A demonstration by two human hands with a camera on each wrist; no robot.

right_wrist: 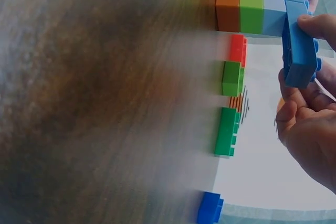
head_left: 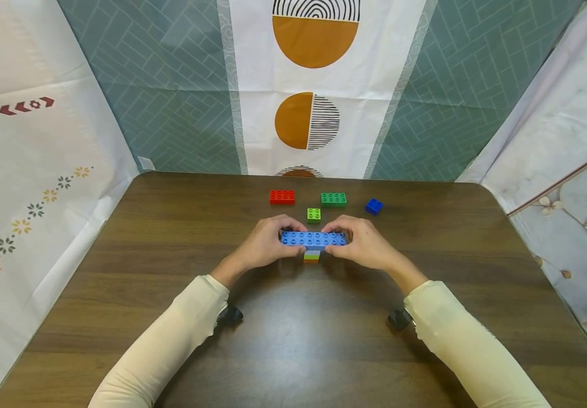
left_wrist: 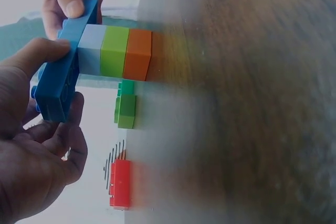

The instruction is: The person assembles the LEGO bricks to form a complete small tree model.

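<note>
My left hand [head_left: 265, 245] grips a long blue brick [head_left: 297, 239] between thumb and fingers. At the other side, a second long blue brick [head_left: 330, 239] is pinched by my right hand [head_left: 364, 245]. The two bricks meet end to end in one row, studs up. Under their joint stands a small upright stack: a light blue brick [left_wrist: 90, 49] on top, a lime brick [left_wrist: 114, 52] in the middle and an orange brick [left_wrist: 138, 54] on the table. Both wrist views show the row touching the stack's top; whether the studs are fully pressed in I cannot tell.
Behind the stack on the wooden table [head_left: 293, 340] lie a red brick [head_left: 282, 197], a green brick [head_left: 333, 199], a small lime-green brick [head_left: 313, 215] and a small dark blue brick [head_left: 374, 206]. Patterned cloth [head_left: 181, 113] hangs beyond the table's far edge.
</note>
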